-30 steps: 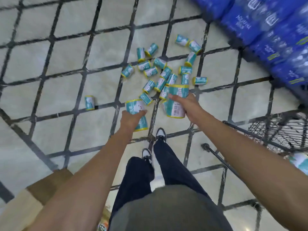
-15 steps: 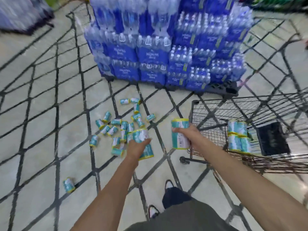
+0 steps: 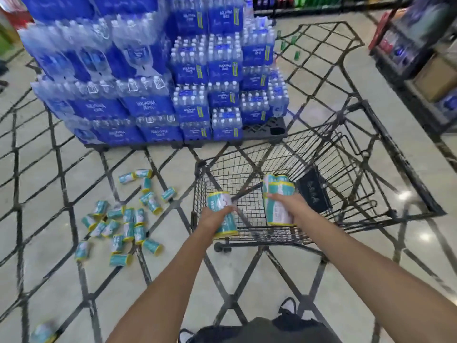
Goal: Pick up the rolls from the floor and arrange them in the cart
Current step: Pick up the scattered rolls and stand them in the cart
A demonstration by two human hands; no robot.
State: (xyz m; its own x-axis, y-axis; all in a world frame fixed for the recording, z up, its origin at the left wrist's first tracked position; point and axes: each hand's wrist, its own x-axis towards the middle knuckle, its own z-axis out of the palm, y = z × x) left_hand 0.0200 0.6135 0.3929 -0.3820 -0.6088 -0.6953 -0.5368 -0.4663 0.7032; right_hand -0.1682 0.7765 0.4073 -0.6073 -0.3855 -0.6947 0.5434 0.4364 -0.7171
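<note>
My left hand (image 3: 214, 217) grips a teal and white roll with yellow ends (image 3: 220, 205), held upright over the near left corner of the black wire cart (image 3: 351, 174). My right hand (image 3: 290, 205) holds a second roll (image 3: 278, 212) inside the cart's basket, close to the rolls stacked there (image 3: 278, 183). Several more rolls (image 3: 123, 224) lie scattered on the floor to the left of the cart. One lone roll (image 3: 43, 332) lies at the bottom left.
A tall pallet stack of blue water-bottle packs (image 3: 153, 75) stands behind the scattered rolls and the cart. Store shelves (image 3: 420, 58) line the right side. A black folded seat flap (image 3: 312, 191) sits in the cart. My feet (image 3: 288, 306) show near the bottom.
My view swung up and right from the floor pile to the cart. Both hands carried their rolls rightward, from over the floor to over and into the cart basket.
</note>
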